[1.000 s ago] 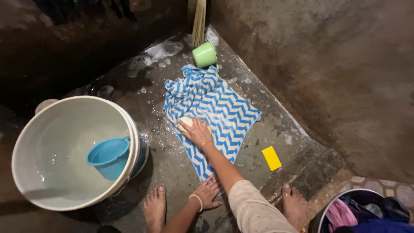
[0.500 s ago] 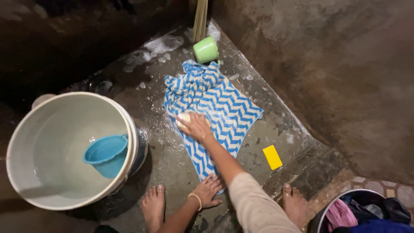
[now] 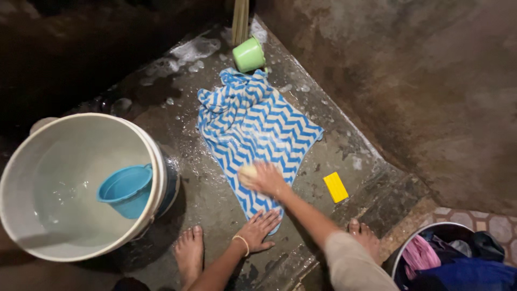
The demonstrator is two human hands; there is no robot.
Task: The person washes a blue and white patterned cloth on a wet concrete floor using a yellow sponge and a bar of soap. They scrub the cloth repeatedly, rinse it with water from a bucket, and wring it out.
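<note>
Rubbing soap along a striped cloth on the wet floor

Right hand (image 3: 269, 179) grips a pale soap bar (image 3: 247, 173) at the cloth's (image 3: 258, 124) near end; its length runs away. Left hand (image 3: 258, 229) presses flat, fingers spread, on the nearest edge.

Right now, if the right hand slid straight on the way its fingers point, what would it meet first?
The right hand presses a pale soap bar on the blue-and-white zigzag cloth, fingers aimed left. Past the cloth's edge lies wet floor, then most likely the big white bucket; depth is uncertain.
</note>
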